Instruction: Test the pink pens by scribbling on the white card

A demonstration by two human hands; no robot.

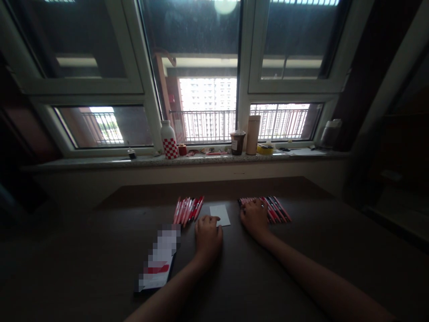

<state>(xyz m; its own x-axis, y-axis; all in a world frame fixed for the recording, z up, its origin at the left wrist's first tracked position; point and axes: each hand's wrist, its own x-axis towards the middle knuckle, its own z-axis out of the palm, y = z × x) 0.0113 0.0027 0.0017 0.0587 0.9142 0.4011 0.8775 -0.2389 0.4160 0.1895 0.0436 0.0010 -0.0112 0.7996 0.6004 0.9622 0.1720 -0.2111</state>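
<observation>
My left hand (208, 237) rests on the table with its fingers loosely bent and a little apart. Its thumb reaches over a small white card (221, 213). Close to its fingertips lies a bundle of red, pink and black pens (187, 210), side by side. My right hand (255, 219) lies over the left part of a second row of pens (280, 212). Its bent fingers are spread across them, and the pens beneath are partly hidden. I see nothing lifted in either hand.
A blurred-out phone-like object (157, 264) lies beside my left forearm on the dark table (301, 277). Along the windowsill (140, 162) stand a checkered bottle (169, 141), a lidded drink cup (237, 142), a tan flask (252, 134) and a yellow tape roll (265, 149).
</observation>
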